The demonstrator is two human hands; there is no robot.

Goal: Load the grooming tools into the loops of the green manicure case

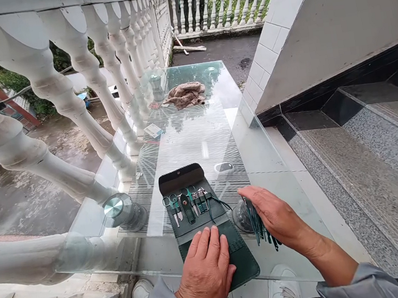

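Observation:
A dark green manicure case (194,220) lies unfolded on the glass table (200,134), with scissors, clippers and other small tools strapped in its middle. My left hand (205,270) rests flat on the case's near flap, fingers stretched out. My right hand (275,214) lies palm down to the right of the case, over several thin green-handled tools (263,231) spread on the glass. Its fingers are hidden underneath, so a grip cannot be made out.
A brown cloth (186,94) is crumpled at the table's far end. A small card (153,131) lies near the left edge and a small oval object (223,167) behind the case. White balusters (82,71) line the left; a tiled step (348,139) rises right.

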